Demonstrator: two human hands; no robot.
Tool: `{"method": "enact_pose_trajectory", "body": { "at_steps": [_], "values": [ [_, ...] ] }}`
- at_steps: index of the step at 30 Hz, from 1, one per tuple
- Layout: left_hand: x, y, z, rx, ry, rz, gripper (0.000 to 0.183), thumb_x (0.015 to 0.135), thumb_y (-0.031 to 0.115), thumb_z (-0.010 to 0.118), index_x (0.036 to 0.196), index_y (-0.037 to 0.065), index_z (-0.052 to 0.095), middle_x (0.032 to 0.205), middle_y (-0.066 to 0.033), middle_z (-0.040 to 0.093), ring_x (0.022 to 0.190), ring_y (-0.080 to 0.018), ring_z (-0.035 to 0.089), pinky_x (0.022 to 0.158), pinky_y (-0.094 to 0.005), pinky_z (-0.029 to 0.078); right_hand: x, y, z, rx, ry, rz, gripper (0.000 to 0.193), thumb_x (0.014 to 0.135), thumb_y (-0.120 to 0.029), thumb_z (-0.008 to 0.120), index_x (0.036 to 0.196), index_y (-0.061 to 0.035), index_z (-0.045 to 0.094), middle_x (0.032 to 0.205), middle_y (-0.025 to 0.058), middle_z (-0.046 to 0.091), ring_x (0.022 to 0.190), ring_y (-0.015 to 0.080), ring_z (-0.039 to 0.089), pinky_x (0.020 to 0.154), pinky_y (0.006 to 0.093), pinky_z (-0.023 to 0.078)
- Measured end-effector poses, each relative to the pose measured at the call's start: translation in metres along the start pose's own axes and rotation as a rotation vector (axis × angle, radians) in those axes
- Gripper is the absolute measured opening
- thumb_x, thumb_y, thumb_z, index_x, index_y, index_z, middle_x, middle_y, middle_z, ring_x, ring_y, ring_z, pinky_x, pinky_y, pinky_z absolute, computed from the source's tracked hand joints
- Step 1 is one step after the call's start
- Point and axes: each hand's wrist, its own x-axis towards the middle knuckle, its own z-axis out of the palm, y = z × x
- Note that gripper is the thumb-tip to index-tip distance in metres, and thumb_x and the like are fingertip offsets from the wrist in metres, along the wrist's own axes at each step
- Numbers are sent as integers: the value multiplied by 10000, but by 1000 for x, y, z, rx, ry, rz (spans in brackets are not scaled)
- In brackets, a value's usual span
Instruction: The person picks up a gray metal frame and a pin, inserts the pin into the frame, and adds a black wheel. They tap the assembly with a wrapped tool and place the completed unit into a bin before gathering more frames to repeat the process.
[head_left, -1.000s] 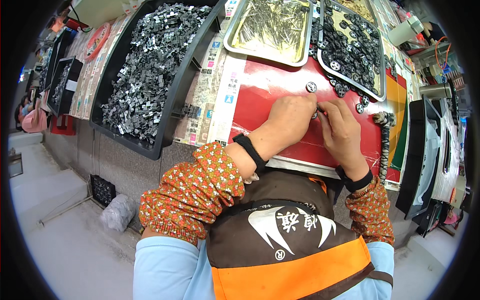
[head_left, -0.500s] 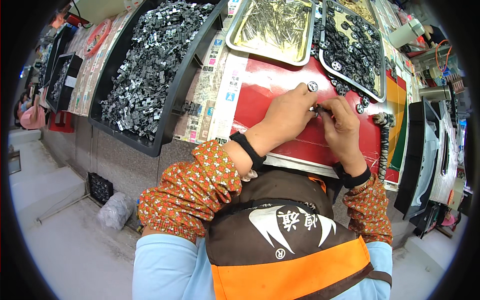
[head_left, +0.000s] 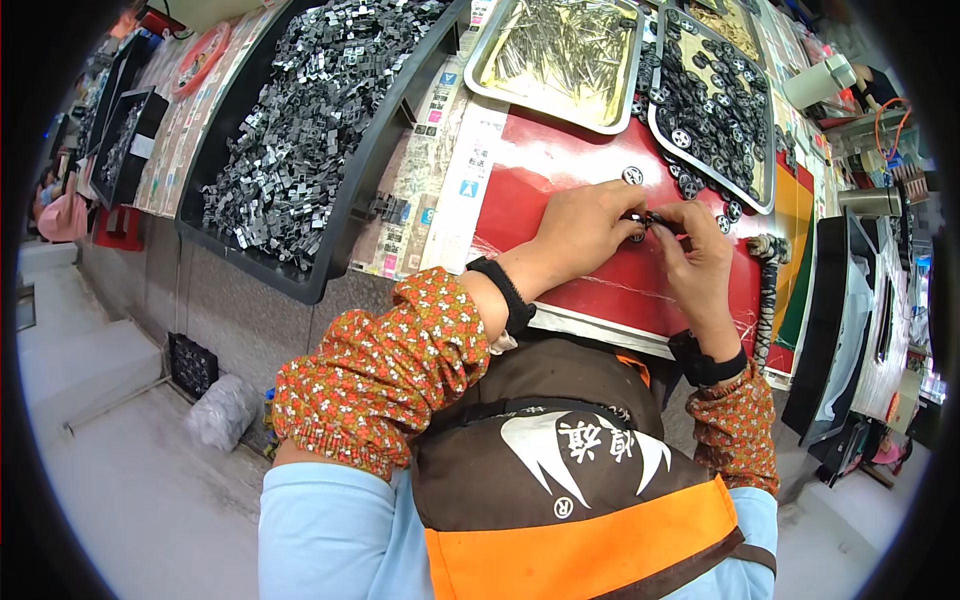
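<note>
- Right in the middle of the action, a small dark piece (head_left: 652,218) is held above the red-topped desk (head_left: 550,150), between the two hands; its exact form is hidden by the fingers.
- On the right side, the grip is closed: the piece is pinched by thumb and forefinger of the right hand (head_left: 698,250).
- From the other side, the same piece is met by the left hand (head_left: 585,230), its grip drawn closed around it, though the underside cannot be seen.
- Light and stiff, by the look of it, and perhaps slick; it is best taken by its edges with fingertips, as it could easily be dropped.
- Just beyond the left fingertips, a loose wheel (head_left: 632,175) is seen lying on the red surface.
- Over to the containers: the large black bin (head_left: 372,165) is heaped with grey and silvery clips (head_left: 300,130).
- Farther up, the pin tray (head_left: 545,112) is strewn with thin metallic pins (head_left: 560,50) over a yellow bottom.
- Beside it, the wheel tray (head_left: 770,190) is loaded with black wheels with silvery hubs, more being scattered outside its near edge.
- Behind that, tan pieces (head_left: 735,30) are partly glimpsed, too small to be identified.
</note>
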Motion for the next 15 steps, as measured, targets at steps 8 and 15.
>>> {"method": "enact_pose_trajectory", "body": {
  "at_steps": [8,15],
  "values": [
    [1,-1,2,21,3,13,201,903,247,760,1033,113,688,940,-89,719,885,-334,708,724,-463,520,-5,7,-4,142,-15,155,169,945,64,691,1105,17,724,982,69,708,827,123,708,687,261,585],
    [2,0,2,-8,2,12,186,899,239,763,1016,112,694,936,-87,723,883,-340,707,740,-474,523,-7,8,-4,9,15,8,195,910,96,696,1083,8,716,983,113,695,832,201,720,686,301,578]
  ]
}}
